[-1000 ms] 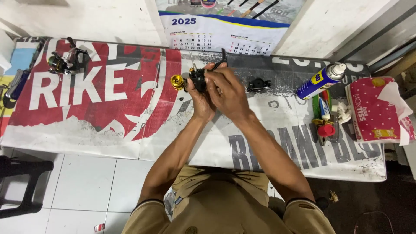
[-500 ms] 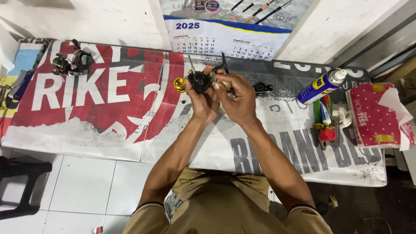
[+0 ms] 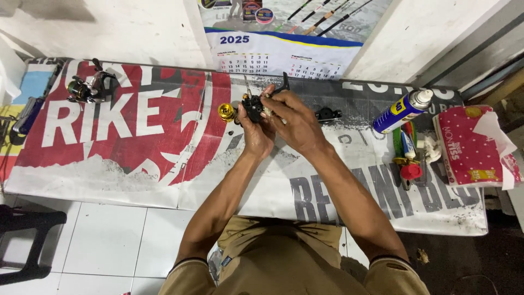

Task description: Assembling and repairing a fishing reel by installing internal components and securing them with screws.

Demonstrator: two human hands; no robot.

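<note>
Far left on the printed red-and-white banner sits a spare dark metal fishing reel. Mid-table, left hand cups the black fishing reel with a gold spool, right hand pinching its top, hands together. Blue-and-yellow spray can lies right.

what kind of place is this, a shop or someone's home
Probably a small fishing reel repair bench, shop or home unclear. Both hands work on a black fishing reel over a printed banner, a second reel lies at the far left, and a blue spray can stands by.
</note>
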